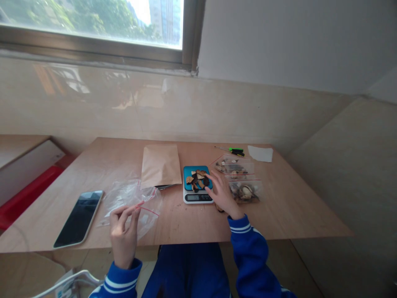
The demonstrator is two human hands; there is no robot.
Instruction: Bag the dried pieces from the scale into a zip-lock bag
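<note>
A kitchen scale (199, 198) with a blue top stands mid-table and bears a small heap of dried, dark-edged slices (197, 180) that look like mushrooms. Over the scale's right edge reaches my right hand (222, 193), its fingers apart and close to the slices; no held piece shows. My left hand (124, 231) pinches the red-lined edge of a clear zip bag (148, 219) near the front of the table. More clear zip bags (120, 194) lie flat just behind it. One dried piece (218, 208) lies partly hidden under my right hand.
A brown paper pouch (161, 165) lies left of the scale. To the right are filled zip bags (246, 192) of dried slices, with green-and-black screwdrivers (236, 151) and a white paper (260, 154) behind. A phone (79, 219) rests at the left, near the table's front edge (279, 239).
</note>
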